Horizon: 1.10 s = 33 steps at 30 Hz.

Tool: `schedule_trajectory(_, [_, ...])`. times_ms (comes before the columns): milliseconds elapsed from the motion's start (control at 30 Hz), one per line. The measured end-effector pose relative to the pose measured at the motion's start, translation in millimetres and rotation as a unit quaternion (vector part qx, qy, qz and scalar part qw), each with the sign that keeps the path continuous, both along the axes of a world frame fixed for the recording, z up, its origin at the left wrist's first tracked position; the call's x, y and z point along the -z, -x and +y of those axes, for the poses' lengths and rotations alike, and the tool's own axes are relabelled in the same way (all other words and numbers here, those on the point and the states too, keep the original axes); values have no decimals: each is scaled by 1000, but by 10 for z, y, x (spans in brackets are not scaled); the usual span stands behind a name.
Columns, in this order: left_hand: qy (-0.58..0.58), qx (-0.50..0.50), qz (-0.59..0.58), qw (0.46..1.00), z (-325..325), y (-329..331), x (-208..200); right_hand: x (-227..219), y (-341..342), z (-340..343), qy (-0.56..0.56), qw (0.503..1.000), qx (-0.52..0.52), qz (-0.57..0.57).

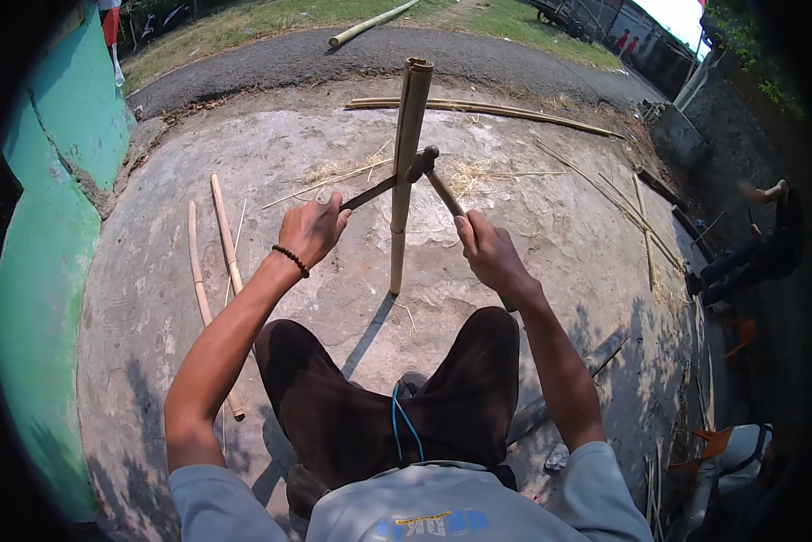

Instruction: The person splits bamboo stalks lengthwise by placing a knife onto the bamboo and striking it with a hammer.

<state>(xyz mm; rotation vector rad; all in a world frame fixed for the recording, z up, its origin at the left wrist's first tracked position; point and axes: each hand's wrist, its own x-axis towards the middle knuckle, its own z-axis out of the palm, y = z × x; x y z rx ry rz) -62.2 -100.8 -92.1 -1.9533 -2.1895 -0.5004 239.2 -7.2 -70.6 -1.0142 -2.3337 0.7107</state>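
Observation:
In front of my knees a bamboo pole (406, 135) stands nearly upright, its foot on the concrete and its top end split. My left hand (312, 229), a beaded bracelet at its wrist, is closed round the handle of a large knife (370, 193). The blade meets the pole at its upper half; how deep it sits cannot be made out. From the right, my right hand (491, 253) grips a hammer (446, 193) by its wooden handle. The hammer's dark head is at the pole's right side, level with the blade, where the knife's tip is hidden.
Bamboo sticks (226, 235) lie at left, with long split strips (487, 108) beyond the pole and more (623, 208) at right. Shavings (469, 176) litter the concrete. A green wall (49, 271) bounds the left. Another person (758, 244) is at far right.

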Motion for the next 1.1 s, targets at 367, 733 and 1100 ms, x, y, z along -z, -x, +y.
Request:
schedule_trajectory(367, [-39,9,-6,999,73,-35,30,191,227,224,-39,997,-24,-69])
schedule_trajectory(733, [-21,37,3,999,39,-167,164,424,157,373,-136,987,-82,8])
schedule_trajectory(1100, [-32,77,21,996,-59,-105,360,413,247,311,-48,996,-50,-61])
